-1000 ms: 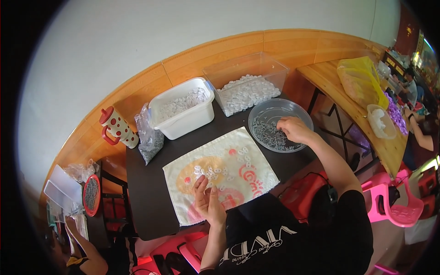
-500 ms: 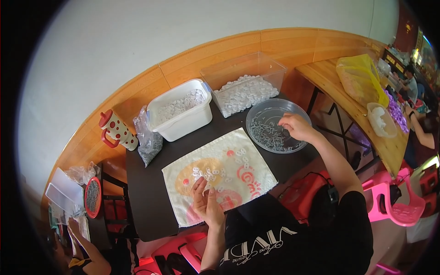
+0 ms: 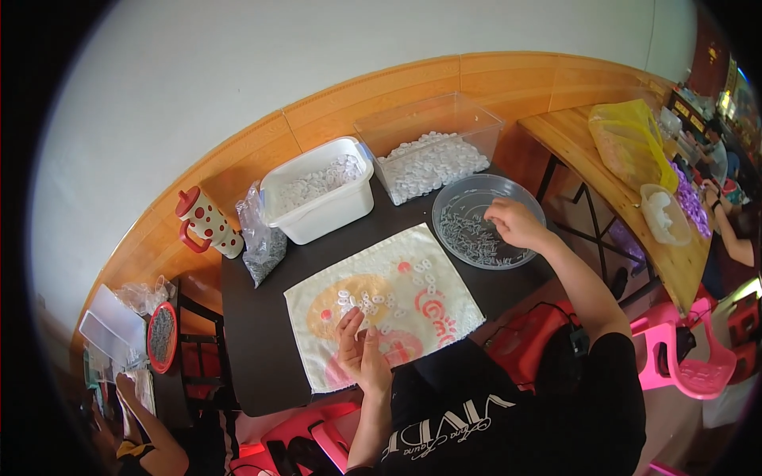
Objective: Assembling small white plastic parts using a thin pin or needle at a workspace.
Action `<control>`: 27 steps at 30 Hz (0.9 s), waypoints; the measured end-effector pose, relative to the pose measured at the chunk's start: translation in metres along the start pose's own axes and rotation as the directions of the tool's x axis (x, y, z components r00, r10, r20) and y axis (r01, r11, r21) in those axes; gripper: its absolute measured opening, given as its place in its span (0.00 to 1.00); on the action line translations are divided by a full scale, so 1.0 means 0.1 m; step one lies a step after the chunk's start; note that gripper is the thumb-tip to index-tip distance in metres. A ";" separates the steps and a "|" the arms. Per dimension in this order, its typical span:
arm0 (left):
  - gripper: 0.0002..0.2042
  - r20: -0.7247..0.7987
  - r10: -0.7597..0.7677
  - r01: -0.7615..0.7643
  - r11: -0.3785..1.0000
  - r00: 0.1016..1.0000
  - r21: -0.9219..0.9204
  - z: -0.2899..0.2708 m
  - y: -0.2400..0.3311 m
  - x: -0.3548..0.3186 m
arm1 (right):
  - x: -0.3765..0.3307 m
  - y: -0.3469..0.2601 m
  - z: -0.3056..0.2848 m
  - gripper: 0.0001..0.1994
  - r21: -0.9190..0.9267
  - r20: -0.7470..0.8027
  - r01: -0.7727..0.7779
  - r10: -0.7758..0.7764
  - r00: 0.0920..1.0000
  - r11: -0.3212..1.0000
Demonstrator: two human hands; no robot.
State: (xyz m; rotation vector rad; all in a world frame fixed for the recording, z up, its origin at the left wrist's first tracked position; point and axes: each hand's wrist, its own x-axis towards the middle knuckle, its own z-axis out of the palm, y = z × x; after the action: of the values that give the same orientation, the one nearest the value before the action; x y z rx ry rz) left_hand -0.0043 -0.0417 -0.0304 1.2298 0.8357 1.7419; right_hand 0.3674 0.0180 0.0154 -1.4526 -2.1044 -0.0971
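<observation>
My right hand (image 3: pixel 517 224) reaches over a round clear dish (image 3: pixel 444 198) strewn with small grey pins (image 3: pixel 468 236). Its fingertips are drawn together in a pinch; whatever they may hold is too small to make out. Above the near part of a patterned cream cloth (image 3: pixel 456 317), my left hand (image 3: pixel 363 353) is half curled, with thumb and fingers apart. I see nothing clearly held in it. Just beyond its fingertips, several small white oval pieces (image 3: pixel 367 301) lie on the cloth. More such white pieces (image 3: pixel 425 274) sit farther right.
At the back stand a white tub (image 3: pixel 317 226) and a clear box (image 3: pixel 436 166), both holding white pieces. A plastic bag of grey bits (image 3: pixel 266 258) and a spotted tumbler (image 3: pixel 208 226) are on the left. People work at neighbouring tables; pink stools (image 3: pixel 690 357) stand at right.
The whole view has shifted slightly, so things appear a little lower and farther right. My hands hold nearly the same places and poses over the dish and cloth.
</observation>
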 end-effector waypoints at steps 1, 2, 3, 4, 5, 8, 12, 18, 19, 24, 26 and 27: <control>0.16 0.010 -0.011 0.011 1.000 1.000 -0.011 0.01 0.00 0.00 | 0.00 0.05 -0.01 0.09 -0.003 0.000 0.002 -0.002 1.000 1.000; 0.16 0.010 -0.013 0.013 1.000 1.000 -0.012 0.01 -0.01 0.00 | 0.00 0.06 0.00 0.09 0.228 0.022 -0.155 0.154 0.988 0.961; 0.16 0.009 -0.008 0.008 1.000 1.000 -0.014 0.00 -0.01 0.00 | -0.01 0.06 0.00 0.08 0.440 0.078 -0.301 0.297 0.952 0.846; 0.16 0.008 -0.004 0.004 1.000 1.000 -0.016 0.00 -0.02 -0.01 | -0.04 0.06 -0.01 0.08 0.439 0.080 -0.303 0.299 0.951 0.846; 0.16 -0.003 -0.006 0.006 1.000 1.000 -0.012 -0.03 -0.02 -0.01 | 0.00 -0.07 -0.05 0.06 0.560 0.128 -0.334 0.320 0.939 0.758; 0.16 -0.021 -0.004 0.004 1.000 1.000 0.001 -0.06 -0.02 -0.02 | 0.16 -0.58 -0.11 0.05 0.809 0.202 -0.295 0.231 0.952 0.508; 0.15 -0.011 -0.040 0.041 0.996 0.999 0.075 -0.07 0.01 -0.03 | 0.27 -1.29 0.21 0.04 0.886 0.256 -0.240 0.014 0.967 0.396; 0.15 0.163 0.008 -0.036 0.985 0.987 0.169 -0.02 0.04 0.01 | 0.24 -1.78 0.64 0.07 0.918 0.386 -0.382 -0.013 0.923 0.108; 0.14 0.175 -0.045 0.022 0.991 0.984 0.132 -0.01 0.09 0.00 | 0.25 -1.83 0.69 0.08 0.923 0.369 -0.368 0.004 0.929 0.112; 0.11 0.166 0.025 -0.039 0.996 0.986 0.077 -0.02 0.03 -0.02 | 0.20 -2.01 0.78 0.09 0.927 0.364 -0.363 0.009 0.931 0.092; 0.10 0.153 0.044 -0.046 0.999 0.987 0.011 -0.02 0.02 -0.03 | 0.14 -2.05 0.83 0.10 0.939 0.309 -0.296 -0.051 0.950 0.173; 0.08 0.147 0.007 -0.005 1.000 0.989 -0.016 -0.02 0.05 -0.03 | 0.13 -2.08 0.79 0.08 0.940 0.320 -0.313 -0.030 0.947 0.134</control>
State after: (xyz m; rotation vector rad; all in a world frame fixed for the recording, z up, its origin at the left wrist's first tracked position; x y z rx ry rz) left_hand -0.0068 -0.0469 -0.0279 1.3335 0.7312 1.6370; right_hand 0.1493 -0.0261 0.0086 -0.7266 -1.4564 1.4361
